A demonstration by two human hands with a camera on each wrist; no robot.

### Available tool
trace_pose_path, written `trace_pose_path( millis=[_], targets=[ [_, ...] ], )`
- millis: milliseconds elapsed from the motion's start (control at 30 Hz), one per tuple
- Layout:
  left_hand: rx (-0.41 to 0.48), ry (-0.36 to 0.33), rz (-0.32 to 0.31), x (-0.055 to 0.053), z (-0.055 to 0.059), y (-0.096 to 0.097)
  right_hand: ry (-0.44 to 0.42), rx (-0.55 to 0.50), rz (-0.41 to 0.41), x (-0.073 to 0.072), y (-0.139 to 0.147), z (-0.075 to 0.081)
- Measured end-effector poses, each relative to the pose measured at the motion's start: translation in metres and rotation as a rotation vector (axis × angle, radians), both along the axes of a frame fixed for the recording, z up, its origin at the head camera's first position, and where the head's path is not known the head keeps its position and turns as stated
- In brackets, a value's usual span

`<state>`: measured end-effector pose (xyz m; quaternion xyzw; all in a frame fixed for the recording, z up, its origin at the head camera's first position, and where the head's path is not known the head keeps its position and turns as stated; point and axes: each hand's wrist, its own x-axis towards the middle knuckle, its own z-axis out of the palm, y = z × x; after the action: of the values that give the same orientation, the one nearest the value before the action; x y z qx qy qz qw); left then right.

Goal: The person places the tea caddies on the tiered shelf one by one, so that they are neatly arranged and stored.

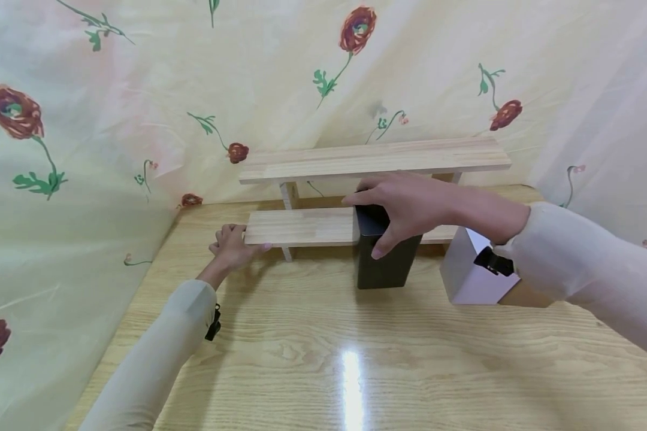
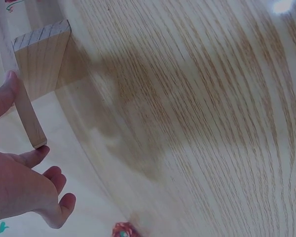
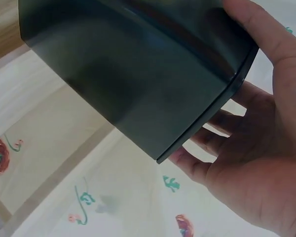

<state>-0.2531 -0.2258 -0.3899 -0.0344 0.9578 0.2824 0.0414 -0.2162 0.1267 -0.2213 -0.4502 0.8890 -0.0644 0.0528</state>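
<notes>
My right hand (image 1: 410, 203) grips a black box (image 1: 385, 266) from above at its top end. Thumb and fingers spread over opposite sides of it, as the right wrist view also shows. The box stands upright in front of a two-tier wooden shelf and overlaps its lower board (image 1: 302, 226) in the head view. At the left end of that board, my left hand (image 1: 232, 246) pinches it. In the left wrist view the thumb (image 2: 11, 86) lies on one face and the index finger touches the board's end corner, with the other fingers curled loosely.
Above the lower board runs the shelf's upper board (image 1: 377, 158), on short wooden supports (image 1: 289, 194). A white box (image 1: 463, 266) with a brown part (image 1: 525, 295) stands to the right, partly behind my right sleeve. Flower-patterned cloth (image 1: 280, 72) hangs behind the wood-grain table (image 1: 280, 359).
</notes>
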Motion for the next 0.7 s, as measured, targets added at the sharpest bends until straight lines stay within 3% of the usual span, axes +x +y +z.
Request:
trace_pose_path(
  millis=[300,700],
  targets=[
    [0.012,-0.004,-0.01,0.0,-0.001,-0.001,-0.065,0.037,0.02,-0.008,-0.018,0.006],
    [0.002,-0.007,0.002,-0.002,-0.001,0.001,-0.08,0.024,0.06,-0.02,-0.04,0.018]
  ],
)
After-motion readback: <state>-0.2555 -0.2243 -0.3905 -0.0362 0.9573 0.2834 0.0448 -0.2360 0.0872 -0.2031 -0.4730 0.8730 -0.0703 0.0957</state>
